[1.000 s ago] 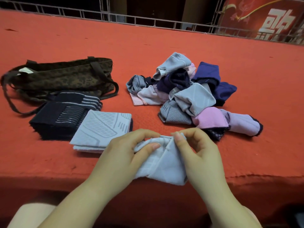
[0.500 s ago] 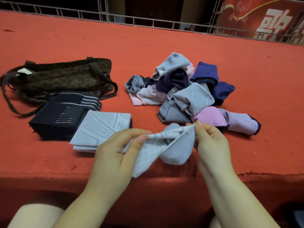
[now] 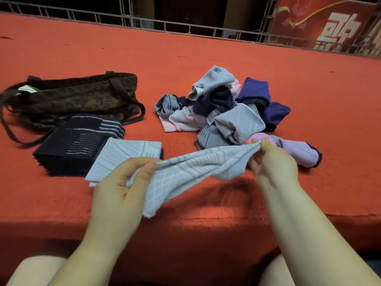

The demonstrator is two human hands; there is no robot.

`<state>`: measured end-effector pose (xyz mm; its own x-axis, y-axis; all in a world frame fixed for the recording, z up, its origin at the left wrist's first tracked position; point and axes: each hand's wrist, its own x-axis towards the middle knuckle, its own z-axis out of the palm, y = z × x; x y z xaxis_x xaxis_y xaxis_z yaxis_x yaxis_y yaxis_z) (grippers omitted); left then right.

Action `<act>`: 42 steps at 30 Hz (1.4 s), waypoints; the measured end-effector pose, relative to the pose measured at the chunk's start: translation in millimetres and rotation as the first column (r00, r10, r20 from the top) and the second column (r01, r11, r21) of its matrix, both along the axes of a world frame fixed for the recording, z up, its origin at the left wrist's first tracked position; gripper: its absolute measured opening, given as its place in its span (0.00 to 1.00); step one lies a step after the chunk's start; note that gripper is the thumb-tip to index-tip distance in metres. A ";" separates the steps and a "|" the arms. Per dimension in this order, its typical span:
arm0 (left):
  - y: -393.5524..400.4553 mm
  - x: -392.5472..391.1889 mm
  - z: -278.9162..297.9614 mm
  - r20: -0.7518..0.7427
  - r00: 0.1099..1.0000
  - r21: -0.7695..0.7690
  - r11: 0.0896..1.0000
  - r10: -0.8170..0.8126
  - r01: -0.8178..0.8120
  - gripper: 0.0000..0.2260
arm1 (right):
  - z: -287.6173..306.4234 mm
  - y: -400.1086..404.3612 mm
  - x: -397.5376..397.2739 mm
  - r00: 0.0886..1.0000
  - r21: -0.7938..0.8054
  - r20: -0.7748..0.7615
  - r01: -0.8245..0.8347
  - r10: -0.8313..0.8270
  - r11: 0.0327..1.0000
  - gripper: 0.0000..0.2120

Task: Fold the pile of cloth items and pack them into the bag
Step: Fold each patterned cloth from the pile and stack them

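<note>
Low in the middle of the frame, a pale grey cloth hangs stretched between two hands above the red table. The left hand grips its lower left end with curled fingers, while the right hand pinches its upper right corner. Right of center lies the unfolded pile of grey, purple and pink items. At left sit folded pieces: a light grey square against a dark striped stack, just below the leopard-print bag.
</note>
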<state>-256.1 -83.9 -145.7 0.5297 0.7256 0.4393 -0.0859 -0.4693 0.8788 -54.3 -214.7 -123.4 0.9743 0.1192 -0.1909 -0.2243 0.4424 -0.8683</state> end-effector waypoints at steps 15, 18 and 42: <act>-13.1 15.2 -3.4 -0.393 0.913 0.549 0.769 -0.107 0.327 0.16 | -27.4 -14.8 -9.5 0.808 -0.855 0.415 0.190 0.418 0.483 0.06; -18.1 22.6 -21.5 -0.584 0.806 0.545 0.690 -0.095 0.476 0.25 | -27.4 -16.7 -21.3 0.756 -0.788 0.513 0.225 0.408 0.573 0.04; -0.1 33.0 4.9 -0.403 0.851 0.247 0.855 -0.337 0.456 0.10 | -34.0 -34.7 -52.6 0.819 -0.381 0.501 -0.080 0.279 0.921 0.04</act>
